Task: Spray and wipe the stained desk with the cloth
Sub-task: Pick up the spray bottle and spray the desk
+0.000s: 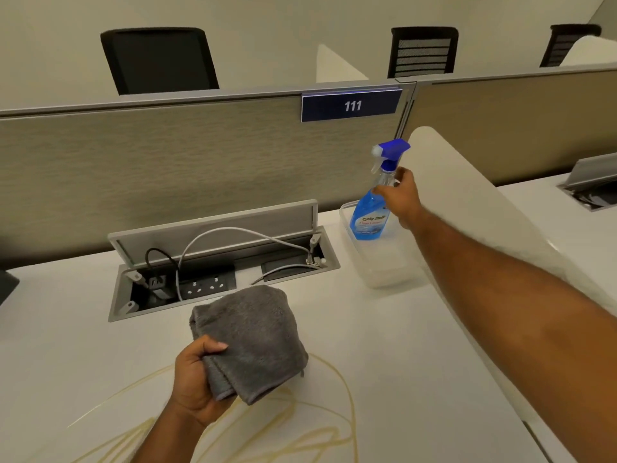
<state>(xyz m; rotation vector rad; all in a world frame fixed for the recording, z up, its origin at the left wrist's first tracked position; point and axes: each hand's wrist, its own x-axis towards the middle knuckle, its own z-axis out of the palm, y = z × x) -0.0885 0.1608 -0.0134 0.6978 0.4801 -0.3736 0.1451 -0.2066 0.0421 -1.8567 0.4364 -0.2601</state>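
Observation:
A white desk (384, 345) carries yellowish scribbled stain lines (320, 416) near its front. My left hand (197, 379) grips a folded grey cloth (253, 335), held just above the stains. A spray bottle (374, 208) with blue liquid and a blue trigger head stands in a clear plastic tray (384, 265) at the back right. My right hand (399, 195) reaches out and wraps its fingers around the bottle's neck, just below the trigger.
An open cable box (220, 272) with sockets and grey cables sits in the desk behind the cloth. A beige partition (167, 168) with a "111" sign (350, 105) closes the back. A white rounded divider (467, 202) borders the right side. Black chairs stand beyond.

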